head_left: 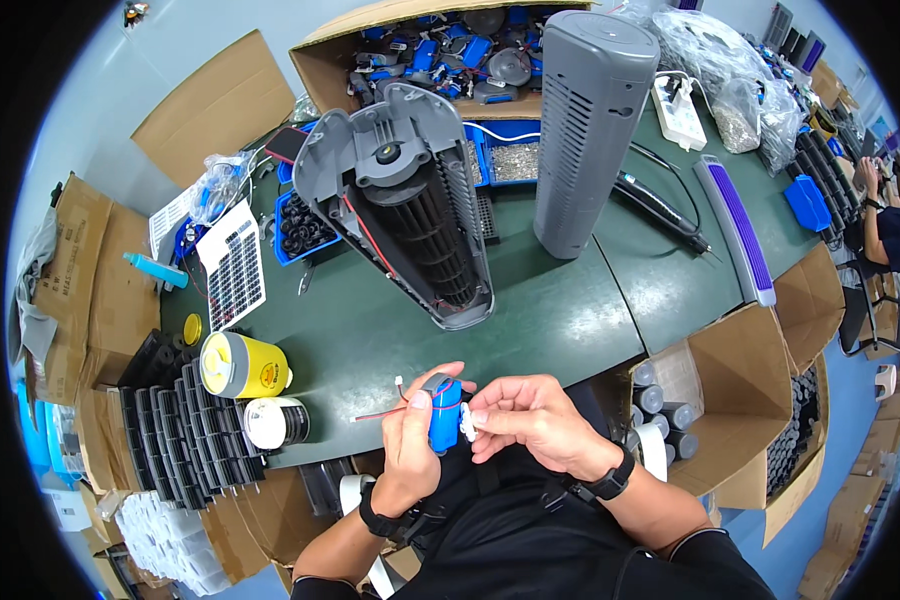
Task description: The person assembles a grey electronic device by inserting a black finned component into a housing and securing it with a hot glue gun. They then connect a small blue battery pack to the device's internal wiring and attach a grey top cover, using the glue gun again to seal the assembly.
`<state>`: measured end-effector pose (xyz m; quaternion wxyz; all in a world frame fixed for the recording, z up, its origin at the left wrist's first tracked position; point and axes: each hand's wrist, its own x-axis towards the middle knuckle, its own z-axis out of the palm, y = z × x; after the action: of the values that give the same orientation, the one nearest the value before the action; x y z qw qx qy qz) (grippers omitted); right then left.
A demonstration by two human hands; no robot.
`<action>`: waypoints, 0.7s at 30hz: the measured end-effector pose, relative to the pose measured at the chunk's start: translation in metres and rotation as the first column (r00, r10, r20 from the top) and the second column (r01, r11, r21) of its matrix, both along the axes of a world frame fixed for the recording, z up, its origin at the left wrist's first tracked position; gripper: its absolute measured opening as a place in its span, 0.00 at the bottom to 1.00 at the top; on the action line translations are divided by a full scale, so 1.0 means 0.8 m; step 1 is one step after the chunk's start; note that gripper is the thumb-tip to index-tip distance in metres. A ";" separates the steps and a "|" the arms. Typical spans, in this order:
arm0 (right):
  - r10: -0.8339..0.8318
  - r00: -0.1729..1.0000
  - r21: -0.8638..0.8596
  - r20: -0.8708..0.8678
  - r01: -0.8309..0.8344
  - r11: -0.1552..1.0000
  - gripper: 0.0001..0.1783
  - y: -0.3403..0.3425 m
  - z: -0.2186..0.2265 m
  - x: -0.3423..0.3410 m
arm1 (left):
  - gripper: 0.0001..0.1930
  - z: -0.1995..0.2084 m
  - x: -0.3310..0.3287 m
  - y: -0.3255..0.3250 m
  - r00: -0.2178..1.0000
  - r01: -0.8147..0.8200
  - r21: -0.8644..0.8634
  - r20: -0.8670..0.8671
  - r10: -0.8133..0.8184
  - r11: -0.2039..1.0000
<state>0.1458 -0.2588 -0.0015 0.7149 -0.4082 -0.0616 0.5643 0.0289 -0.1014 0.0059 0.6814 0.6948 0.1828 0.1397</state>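
Observation:
Just past the table's near edge, my left hand (413, 440) is closed around a blue block with a grey end, which looks like a battery pack (444, 415). Thin red and black wires run from it, and a small white connector (399, 381) sticks up on one of them. My right hand (535, 425) pinches a small white piece (467, 421) against the pack's right side; its exact kind is too small to tell. Farther off stands an opened grey tower fan housing (395, 200) with a black cylindrical fan wheel inside. A closed grey tower housing (595, 130) is upright beside it.
A carton (450, 100) of blue and grey parts sits at the back. To the left are a yellow container (242, 365), a white-topped jar (268, 424) and stacked black fan wheels (185, 440). On the right lie an electric screwdriver (660, 212), a purple-grilled panel (735, 230) and open cartons (735, 400).

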 end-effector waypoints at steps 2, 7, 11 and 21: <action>-0.066 0.993 -0.034 0.099 0.069 0.997 0.09 0.002 -0.003 -0.002 | 0.30 -0.003 0.001 0.003 1.000 -0.010 -0.013 0.007 0.010 1.000; -0.135 0.952 -0.096 0.276 0.167 0.981 0.07 0.012 -0.007 -0.012 | 0.30 0.000 0.001 0.003 1.000 -0.019 -0.094 -0.017 0.017 0.995; -0.148 0.939 -0.133 0.311 0.197 0.971 0.06 0.016 -0.004 -0.016 | 0.30 -0.003 0.002 0.002 1.000 -0.020 -0.089 -0.002 0.020 0.996; -0.148 0.980 -0.147 0.129 0.167 0.975 0.08 0.014 -0.010 -0.009 | 0.27 -0.007 -0.003 -0.010 0.998 -0.040 0.149 0.050 0.033 0.988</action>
<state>0.1383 -0.2476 -0.0098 0.7180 -0.4995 -0.0262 0.4840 0.0265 -0.1093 0.0000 0.6286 0.7372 0.1684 0.1818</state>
